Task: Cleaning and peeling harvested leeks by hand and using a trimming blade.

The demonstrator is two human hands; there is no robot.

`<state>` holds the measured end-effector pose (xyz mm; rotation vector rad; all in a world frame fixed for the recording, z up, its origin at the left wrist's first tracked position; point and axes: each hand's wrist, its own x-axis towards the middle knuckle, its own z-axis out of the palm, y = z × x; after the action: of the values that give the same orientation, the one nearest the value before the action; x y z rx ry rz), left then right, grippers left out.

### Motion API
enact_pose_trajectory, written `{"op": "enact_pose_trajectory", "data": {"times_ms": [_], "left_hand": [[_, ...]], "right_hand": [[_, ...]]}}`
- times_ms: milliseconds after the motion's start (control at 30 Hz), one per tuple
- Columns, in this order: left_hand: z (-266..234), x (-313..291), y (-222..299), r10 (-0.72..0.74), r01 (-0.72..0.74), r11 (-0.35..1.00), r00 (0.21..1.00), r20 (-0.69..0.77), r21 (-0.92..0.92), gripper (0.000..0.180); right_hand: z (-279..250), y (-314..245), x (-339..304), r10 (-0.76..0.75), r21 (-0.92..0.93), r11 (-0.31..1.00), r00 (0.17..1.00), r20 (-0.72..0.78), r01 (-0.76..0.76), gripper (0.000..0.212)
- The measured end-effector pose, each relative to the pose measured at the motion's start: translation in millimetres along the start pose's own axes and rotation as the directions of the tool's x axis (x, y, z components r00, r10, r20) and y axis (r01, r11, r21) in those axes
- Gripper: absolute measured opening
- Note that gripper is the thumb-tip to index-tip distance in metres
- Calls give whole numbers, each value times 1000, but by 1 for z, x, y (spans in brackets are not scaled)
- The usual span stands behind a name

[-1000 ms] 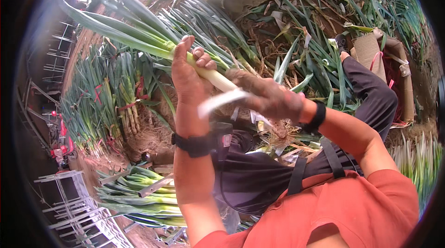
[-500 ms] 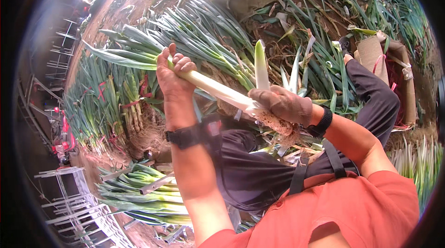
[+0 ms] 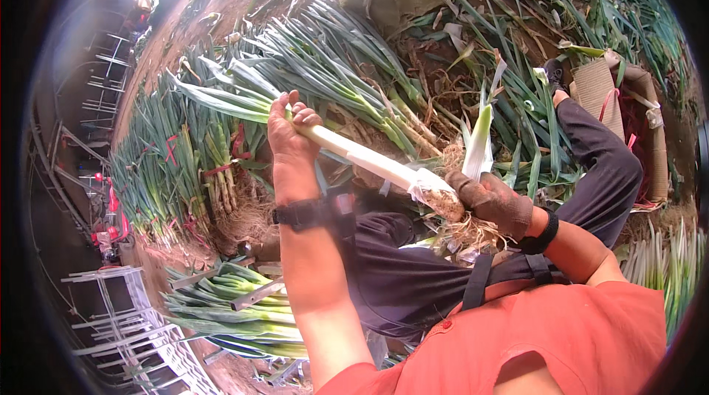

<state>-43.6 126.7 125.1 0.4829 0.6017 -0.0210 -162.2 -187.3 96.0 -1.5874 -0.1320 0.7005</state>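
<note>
My left hand is bare and wrapped round a long green onion, at the lower part of its green leaves. The white stalk slants down to the right, with its soil-covered root end near my right hand. That right hand wears a brownish work glove, its fingers closed on a peeled leaf that sticks up, pale at the base and green above. Loose skin hangs at the stalk's lower end. Whether the gloved fingers still touch the roots is hard to tell.
Heaped green onions lie ahead, and tied bundles stand at the left. Trimmed leaves litter the ground. More onions rest on a metal rack at lower left. An open cardboard box stands beside my leg.
My right hand has moved right and down off the stalk, carrying the peeled leaf away. More of the white lower stalk and root end shows. My left hand has shifted slightly right and down.
</note>
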Motion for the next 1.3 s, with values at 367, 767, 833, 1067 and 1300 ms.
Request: {"op": "enact_pose_trajectory", "data": {"times_ms": [367,767,833,1067,1300], "left_hand": [[-18,21,13,83,-74,995,982,-171,61,13],[-87,6,89,444,-436,896,881,-163,80,17],[-69,2,69,548,-522,835,813,-196,173,17],[23,-50,18,766,-715,639,624,-152,283,16],[33,-66,2,769,-713,635,621,-155,296,12]], "right_hand": [[-24,4,-34,15,33,999,993,117,-19,35],[-103,48,-74,-12,-134,991,999,-47,6,14],[-111,45,-40,224,-291,911,943,-245,-293,38],[-106,3,52,-476,-784,618,820,-319,54,43],[47,-66,71,-773,-792,364,633,37,491,29]]}}
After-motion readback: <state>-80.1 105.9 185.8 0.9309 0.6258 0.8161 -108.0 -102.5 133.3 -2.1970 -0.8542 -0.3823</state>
